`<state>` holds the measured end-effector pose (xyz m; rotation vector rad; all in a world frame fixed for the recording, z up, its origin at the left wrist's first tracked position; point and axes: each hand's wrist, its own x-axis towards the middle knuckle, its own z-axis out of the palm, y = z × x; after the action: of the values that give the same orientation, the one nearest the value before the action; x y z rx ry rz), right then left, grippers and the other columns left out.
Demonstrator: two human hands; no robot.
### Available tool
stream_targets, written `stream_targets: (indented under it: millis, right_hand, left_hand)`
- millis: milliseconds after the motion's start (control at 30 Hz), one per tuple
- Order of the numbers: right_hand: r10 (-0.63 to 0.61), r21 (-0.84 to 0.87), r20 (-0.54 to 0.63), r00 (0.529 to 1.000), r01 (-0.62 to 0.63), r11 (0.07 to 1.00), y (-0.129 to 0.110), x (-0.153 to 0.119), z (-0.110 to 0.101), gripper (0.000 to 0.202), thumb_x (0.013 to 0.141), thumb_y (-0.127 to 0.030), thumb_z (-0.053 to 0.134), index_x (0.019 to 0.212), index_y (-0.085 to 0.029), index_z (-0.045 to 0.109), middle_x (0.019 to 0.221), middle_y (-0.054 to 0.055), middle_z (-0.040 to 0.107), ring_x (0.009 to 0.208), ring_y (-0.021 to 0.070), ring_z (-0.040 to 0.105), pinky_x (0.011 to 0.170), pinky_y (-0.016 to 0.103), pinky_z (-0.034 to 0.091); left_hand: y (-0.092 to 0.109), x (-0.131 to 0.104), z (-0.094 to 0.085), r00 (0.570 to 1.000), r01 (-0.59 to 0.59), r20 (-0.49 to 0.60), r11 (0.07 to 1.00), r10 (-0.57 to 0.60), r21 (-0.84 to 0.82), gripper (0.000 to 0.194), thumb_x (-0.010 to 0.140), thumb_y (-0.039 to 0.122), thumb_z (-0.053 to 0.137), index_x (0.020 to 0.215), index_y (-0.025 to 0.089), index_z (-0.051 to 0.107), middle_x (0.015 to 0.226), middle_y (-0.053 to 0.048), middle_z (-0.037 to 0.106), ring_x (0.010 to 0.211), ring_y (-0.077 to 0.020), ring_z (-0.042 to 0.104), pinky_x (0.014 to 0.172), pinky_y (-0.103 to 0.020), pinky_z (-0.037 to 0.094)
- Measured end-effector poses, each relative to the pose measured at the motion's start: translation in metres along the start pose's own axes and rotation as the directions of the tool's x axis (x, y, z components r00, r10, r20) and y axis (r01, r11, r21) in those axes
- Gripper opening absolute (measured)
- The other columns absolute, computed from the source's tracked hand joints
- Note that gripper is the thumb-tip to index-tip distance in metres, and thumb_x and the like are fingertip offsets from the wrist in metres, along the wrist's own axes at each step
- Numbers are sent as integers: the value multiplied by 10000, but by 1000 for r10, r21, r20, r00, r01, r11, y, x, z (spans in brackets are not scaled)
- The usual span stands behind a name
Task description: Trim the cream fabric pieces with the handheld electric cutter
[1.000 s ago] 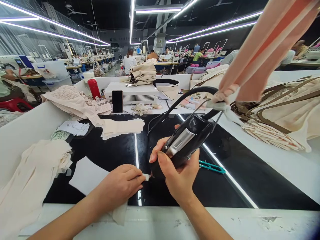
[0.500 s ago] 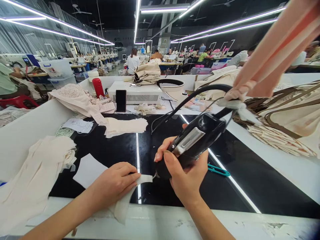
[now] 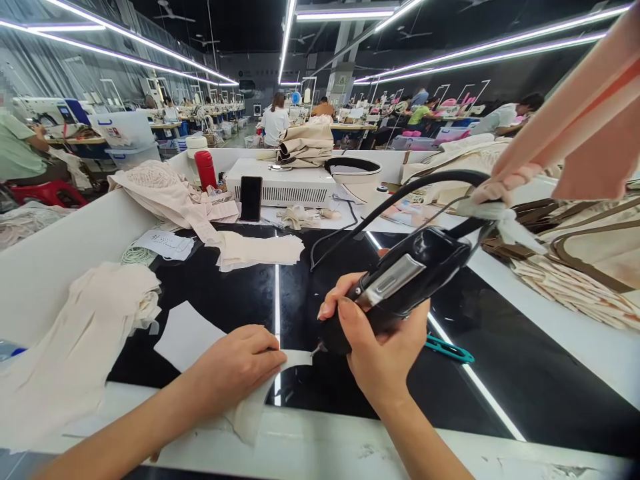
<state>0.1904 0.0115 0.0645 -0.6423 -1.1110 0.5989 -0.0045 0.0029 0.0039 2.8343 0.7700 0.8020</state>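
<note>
Here, grips black corded handheld tool within closed right hand; pins pale curved fabric strip under close-fingered left hand, at tool's eight o'clock.

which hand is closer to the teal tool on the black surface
Right: the right hand, gripping the black device, is just left of the teal tool; the left hand is much farther left.

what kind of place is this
Most likely a garment workshop: rows of sewing machines run behind the workbench, stacks of cut cream fabric lie on its black top, and people sit working at tables beyond.
</note>
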Motion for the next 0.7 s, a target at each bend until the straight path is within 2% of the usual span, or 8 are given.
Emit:
stream_targets:
  millis: [133, 367, 533, 700]
  right_hand:
    - [-5, 0, 6, 1000, 5, 1000, 1, 0, -1, 380, 805, -113, 769, 1054, -292, 546, 788, -79, 702, 531, 102, 640, 509, 236, 569]
    - [-15, -7, 16, 1000, 15, 1000, 0, 0, -2, 377, 807, -114, 771, 1049, -284, 537, 794, -76, 701, 541, 105, 642, 512, 246, 577]
    - [-25, -18, 11, 1000, 25, 1000, 0, 1, -2, 420, 802, -96, 753, 1107, -282, 533, 784, -83, 706, 523, 106, 645, 498, 250, 578]
    - [-16, -25, 16, 1000, 17, 1000, 2, 1, -3, 420, 815, -128, 773, 1118, -279, 524, 787, -77, 713, 520, 109, 646, 498, 256, 578]
  left_hand:
    - [1, -5, -1, 1000, 16, 27, 1000, -15, -15, 166, 1064, 95, 497, 1025, 151, 649, 924, -41, 642, 808, -176, 583, 778, -334, 576]
    - [3, -9, 3, 1000, -6, 19, 1000, 6, -25, 160, 1017, 15, 525, 1020, 143, 621, 1033, -51, 654, 932, -187, 594, 972, -362, 559]
    - [3, -9, 7, 999, 6, 41, 1000, -6, -1, 184, 995, -11, 529, 1049, 141, 618, 1027, -50, 660, 935, -193, 614, 949, -354, 575]
    - [4, -13, 9, 997, 27, 72, 999, -29, 28, 294, 978, -20, 503, 1187, 155, 612, 1048, -63, 646, 973, -204, 632, 984, -386, 582]
